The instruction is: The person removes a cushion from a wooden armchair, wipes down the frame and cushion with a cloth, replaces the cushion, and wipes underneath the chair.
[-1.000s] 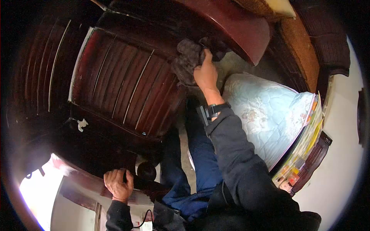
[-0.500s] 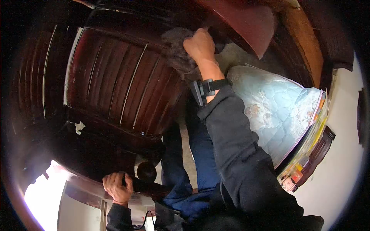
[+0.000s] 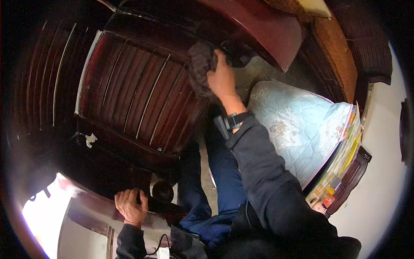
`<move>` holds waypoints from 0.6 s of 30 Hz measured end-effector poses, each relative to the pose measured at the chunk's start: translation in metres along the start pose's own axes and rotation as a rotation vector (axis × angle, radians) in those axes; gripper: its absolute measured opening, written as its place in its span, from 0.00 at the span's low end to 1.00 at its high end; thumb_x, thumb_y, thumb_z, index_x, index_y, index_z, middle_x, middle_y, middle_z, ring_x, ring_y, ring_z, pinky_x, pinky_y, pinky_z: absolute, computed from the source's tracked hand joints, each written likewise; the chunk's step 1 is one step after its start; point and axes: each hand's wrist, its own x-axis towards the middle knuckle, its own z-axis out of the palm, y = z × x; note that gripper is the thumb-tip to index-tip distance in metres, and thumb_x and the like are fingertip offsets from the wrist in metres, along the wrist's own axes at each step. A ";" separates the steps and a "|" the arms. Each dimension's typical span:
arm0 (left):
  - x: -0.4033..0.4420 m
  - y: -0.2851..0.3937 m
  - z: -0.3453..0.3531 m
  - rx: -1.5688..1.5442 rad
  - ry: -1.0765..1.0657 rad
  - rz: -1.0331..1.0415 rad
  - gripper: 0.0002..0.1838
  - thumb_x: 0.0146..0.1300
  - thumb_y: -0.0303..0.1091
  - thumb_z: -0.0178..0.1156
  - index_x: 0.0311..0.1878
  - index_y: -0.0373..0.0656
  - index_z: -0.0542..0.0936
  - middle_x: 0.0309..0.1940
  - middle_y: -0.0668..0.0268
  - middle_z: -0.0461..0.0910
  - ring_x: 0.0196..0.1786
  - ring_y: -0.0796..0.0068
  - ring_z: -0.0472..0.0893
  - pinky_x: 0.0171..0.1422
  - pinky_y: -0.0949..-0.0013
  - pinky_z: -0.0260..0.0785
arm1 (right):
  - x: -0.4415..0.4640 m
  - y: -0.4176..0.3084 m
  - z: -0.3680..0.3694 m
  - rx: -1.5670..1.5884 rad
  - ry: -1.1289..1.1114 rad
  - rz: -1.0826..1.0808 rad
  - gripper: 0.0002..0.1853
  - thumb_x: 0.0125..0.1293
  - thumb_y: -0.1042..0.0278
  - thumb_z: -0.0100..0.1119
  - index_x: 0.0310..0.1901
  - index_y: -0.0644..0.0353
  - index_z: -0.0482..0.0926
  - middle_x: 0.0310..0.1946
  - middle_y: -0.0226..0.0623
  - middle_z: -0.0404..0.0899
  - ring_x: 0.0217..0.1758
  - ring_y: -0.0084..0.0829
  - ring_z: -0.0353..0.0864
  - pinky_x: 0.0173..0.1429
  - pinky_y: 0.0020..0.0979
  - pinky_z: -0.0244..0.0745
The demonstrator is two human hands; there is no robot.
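Observation:
My right hand (image 3: 222, 80) is closed on a dark grey-brown cloth (image 3: 200, 67), which lies against the upper right part of a dark red slatted wooden panel (image 3: 142, 90). A dark band with a device is on the right wrist. Lower left, my left hand (image 3: 131, 206) rests with curled fingers on a dark wooden edge beside a round dark knob (image 3: 163, 191). Whatever lies under those fingers is hidden.
A light blue quilted pad (image 3: 297, 129) is at the right, over colourful printed sheets (image 3: 340, 172). A glossy red wooden edge (image 3: 267, 32) juts out above. A white scrap (image 3: 91, 140) lies left of the panel. My legs are below.
My right hand and the cloth have moved down slightly since half a second ago, and sit a little left of where they were one second ago. My left hand stays at the edge.

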 end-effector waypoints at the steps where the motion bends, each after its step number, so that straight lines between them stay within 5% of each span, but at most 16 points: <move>1: 0.001 0.001 0.000 0.019 0.009 0.009 0.07 0.56 0.34 0.60 0.30 0.40 0.80 0.25 0.61 0.78 0.32 0.58 0.76 0.44 0.59 0.64 | -0.010 -0.008 -0.008 0.001 0.001 -0.001 0.36 0.58 0.76 0.58 0.70 0.58 0.58 0.45 0.62 0.80 0.47 0.59 0.81 0.52 0.49 0.76; 3: 0.003 0.002 -0.002 0.027 -0.085 -0.041 0.09 0.57 0.34 0.61 0.36 0.39 0.81 0.31 0.58 0.79 0.37 0.56 0.78 0.48 0.57 0.65 | -0.024 -0.023 -0.021 0.247 -0.085 0.123 0.34 0.57 0.77 0.56 0.68 0.56 0.62 0.47 0.61 0.79 0.50 0.58 0.80 0.55 0.48 0.75; 4: 0.005 0.005 -0.003 0.030 -0.183 -0.089 0.13 0.57 0.35 0.62 0.42 0.37 0.81 0.37 0.55 0.81 0.43 0.54 0.79 0.53 0.55 0.67 | -0.030 -0.032 -0.020 0.309 0.039 -0.056 0.33 0.57 0.78 0.55 0.67 0.53 0.64 0.49 0.60 0.79 0.53 0.57 0.79 0.59 0.46 0.74; 5: 0.011 0.011 -0.004 0.031 -0.183 -0.088 0.13 0.57 0.35 0.62 0.42 0.37 0.81 0.37 0.55 0.81 0.43 0.54 0.79 0.53 0.55 0.67 | -0.039 -0.038 -0.026 0.437 -0.094 0.088 0.31 0.55 0.79 0.54 0.65 0.57 0.68 0.56 0.55 0.76 0.60 0.50 0.77 0.63 0.38 0.70; 7: 0.042 0.028 -0.005 -0.415 0.019 -0.207 0.28 0.56 0.35 0.66 0.60 0.34 0.74 0.54 0.47 0.76 0.58 0.48 0.75 0.66 0.51 0.63 | -0.049 -0.060 -0.046 0.458 -0.209 -0.004 0.33 0.55 0.77 0.55 0.66 0.57 0.66 0.56 0.57 0.75 0.60 0.48 0.77 0.63 0.36 0.70; 9: 0.107 0.069 -0.026 -0.370 0.112 0.041 0.43 0.53 0.35 0.69 0.71 0.33 0.62 0.65 0.42 0.67 0.67 0.44 0.69 0.72 0.51 0.58 | -0.053 -0.074 -0.055 0.525 -0.253 -0.025 0.34 0.55 0.75 0.56 0.67 0.58 0.64 0.56 0.58 0.75 0.59 0.46 0.78 0.63 0.35 0.69; 11: 0.171 0.108 -0.027 -0.427 0.229 0.169 0.46 0.51 0.36 0.70 0.72 0.33 0.59 0.66 0.42 0.65 0.67 0.45 0.68 0.70 0.52 0.61 | -0.050 -0.083 -0.064 0.594 -0.303 -0.056 0.35 0.55 0.74 0.57 0.69 0.58 0.63 0.56 0.59 0.74 0.58 0.45 0.78 0.63 0.34 0.69; 13: 0.226 0.131 0.005 -0.640 0.267 0.112 0.47 0.50 0.37 0.71 0.72 0.36 0.58 0.63 0.42 0.70 0.63 0.44 0.73 0.64 0.52 0.67 | -0.047 -0.089 -0.074 0.670 -0.401 -0.285 0.37 0.57 0.69 0.58 0.69 0.63 0.57 0.49 0.67 0.76 0.55 0.59 0.78 0.62 0.43 0.71; 15: 0.258 0.137 0.034 -0.730 0.155 0.012 0.39 0.53 0.36 0.68 0.69 0.38 0.65 0.55 0.44 0.78 0.56 0.45 0.78 0.58 0.52 0.71 | -0.034 -0.096 -0.107 0.506 -0.599 -0.218 0.33 0.57 0.67 0.57 0.66 0.61 0.64 0.46 0.61 0.79 0.51 0.56 0.81 0.58 0.43 0.74; 17: 0.274 0.141 0.065 -0.665 0.204 0.045 0.29 0.57 0.34 0.65 0.63 0.40 0.73 0.48 0.47 0.82 0.51 0.46 0.81 0.55 0.53 0.74 | -0.020 -0.085 -0.130 0.011 -0.278 -0.476 0.23 0.58 0.70 0.57 0.57 0.60 0.74 0.42 0.53 0.82 0.45 0.52 0.84 0.51 0.41 0.78; 18: 0.275 0.147 0.062 -0.683 0.163 -0.057 0.21 0.60 0.33 0.62 0.57 0.39 0.78 0.46 0.48 0.82 0.50 0.47 0.81 0.53 0.52 0.73 | -0.010 -0.076 -0.146 0.077 -0.076 -0.390 0.18 0.59 0.71 0.58 0.53 0.59 0.77 0.40 0.48 0.83 0.41 0.49 0.85 0.48 0.40 0.79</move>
